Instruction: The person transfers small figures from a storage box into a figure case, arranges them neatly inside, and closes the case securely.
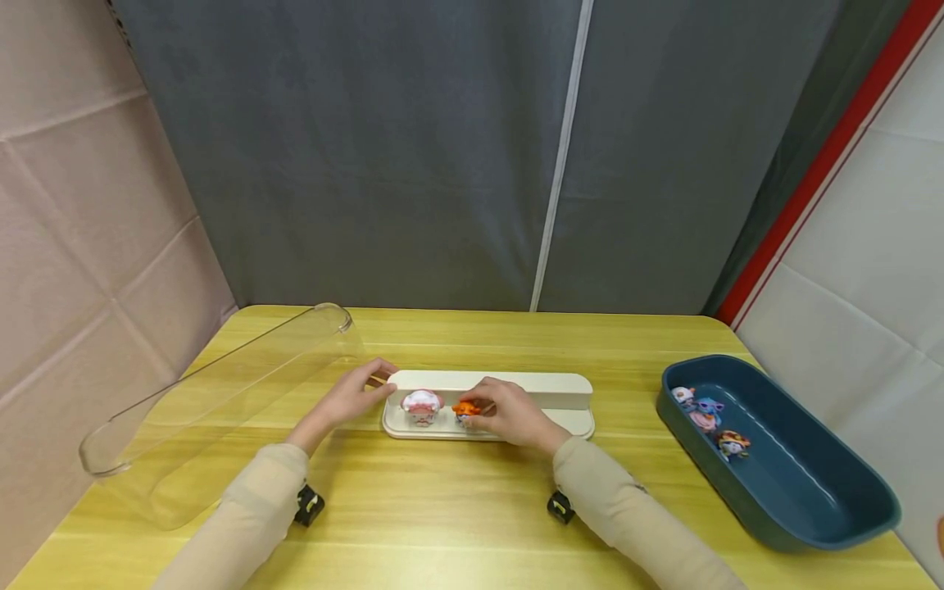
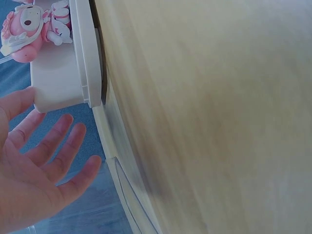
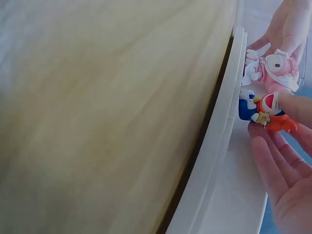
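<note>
On the white tray [image 1: 560,392] at the middle of the desk [image 1: 442,508], the right hand [image 1: 509,414] pinched a small orange and blue figure [image 1: 465,408] between thumb and forefinger, its other fingers loosely spread, as the right wrist view showed. The figure stood on the tray's lower step, just beside a pink figure [image 1: 422,404] already upright there. The left hand [image 1: 354,395] lay open, fingers straight and relaxed, touching the tray's left end and holding nothing.

To do this well, the figure wanted setting squarely on its feet, flat on the step, with a small gap left to the pink one so that neither was tipped. The left hand seemed well placed to steady the tray against sliding on the smooth wood. A slow release looked wise, the fingers opening sideways rather than lifting, since so small a toy would likely topple at a nudge.

A clear cover [image 1: 221,401] lay on its side at the left of the desk, and a blue tub [image 1: 811,483] at the right held three more figures [image 1: 708,419].
</note>
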The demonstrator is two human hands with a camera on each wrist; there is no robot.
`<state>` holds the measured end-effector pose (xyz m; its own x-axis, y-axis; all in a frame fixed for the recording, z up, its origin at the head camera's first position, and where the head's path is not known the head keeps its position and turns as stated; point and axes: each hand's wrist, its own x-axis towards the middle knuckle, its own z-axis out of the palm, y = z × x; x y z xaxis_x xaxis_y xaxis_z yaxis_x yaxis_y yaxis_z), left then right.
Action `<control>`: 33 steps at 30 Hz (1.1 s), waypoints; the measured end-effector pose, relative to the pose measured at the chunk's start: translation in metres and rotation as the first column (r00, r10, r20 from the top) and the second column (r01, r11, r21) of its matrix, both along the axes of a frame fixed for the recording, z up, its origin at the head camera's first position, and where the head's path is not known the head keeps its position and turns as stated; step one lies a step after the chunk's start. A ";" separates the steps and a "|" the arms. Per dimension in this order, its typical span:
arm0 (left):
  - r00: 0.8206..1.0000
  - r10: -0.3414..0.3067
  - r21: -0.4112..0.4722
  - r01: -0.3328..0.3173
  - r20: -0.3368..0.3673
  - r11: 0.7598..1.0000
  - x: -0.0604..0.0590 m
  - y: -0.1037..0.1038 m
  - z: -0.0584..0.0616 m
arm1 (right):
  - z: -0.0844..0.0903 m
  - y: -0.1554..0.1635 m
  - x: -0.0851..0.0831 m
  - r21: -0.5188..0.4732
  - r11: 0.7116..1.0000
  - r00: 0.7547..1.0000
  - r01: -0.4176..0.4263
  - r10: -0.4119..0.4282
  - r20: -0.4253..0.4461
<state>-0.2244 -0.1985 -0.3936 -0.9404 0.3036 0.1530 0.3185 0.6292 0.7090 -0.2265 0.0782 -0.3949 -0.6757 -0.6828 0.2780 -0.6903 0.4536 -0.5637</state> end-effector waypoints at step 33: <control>0.998 -0.038 0.010 0.039 -0.050 0.999 0.002 -0.002 0.001 | 0.005 0.004 0.002 -0.028 0.998 0.992 0.050 -0.053 -0.118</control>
<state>-0.2221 -0.2003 -0.3927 -0.9192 0.3376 0.2026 0.3773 0.6082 0.6984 -0.2249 0.0818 -0.3898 -0.6709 -0.6399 0.3747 -0.7290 0.4769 -0.4910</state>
